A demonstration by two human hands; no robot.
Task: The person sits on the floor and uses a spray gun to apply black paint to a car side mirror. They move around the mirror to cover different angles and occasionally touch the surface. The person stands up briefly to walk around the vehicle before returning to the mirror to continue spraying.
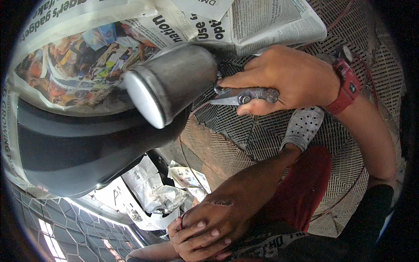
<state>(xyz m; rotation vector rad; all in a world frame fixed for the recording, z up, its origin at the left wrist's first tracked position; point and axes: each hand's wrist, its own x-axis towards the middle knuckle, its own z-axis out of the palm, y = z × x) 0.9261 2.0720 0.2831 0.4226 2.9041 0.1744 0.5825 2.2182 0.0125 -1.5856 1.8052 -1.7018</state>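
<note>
My right hand is closed around the handle of a metal spray gun, its index finger stretched toward the cup. The gun's grey metal cup has a pale, shiny end and lies tilted across the view. Close beside the cup curves a smooth black panel, framed by newspaper. Behind the cup, the gun's nozzle is hidden. Down at the lower middle, my left hand rests over my bent knee, fingers apart and holding no object.
Patterned matting covers the floor, where a thin reddish hose runs. My foot wears a grey perforated clog. Further off, crumpled paper covers a white surface. Newspaper edges overhang near my right hand.
</note>
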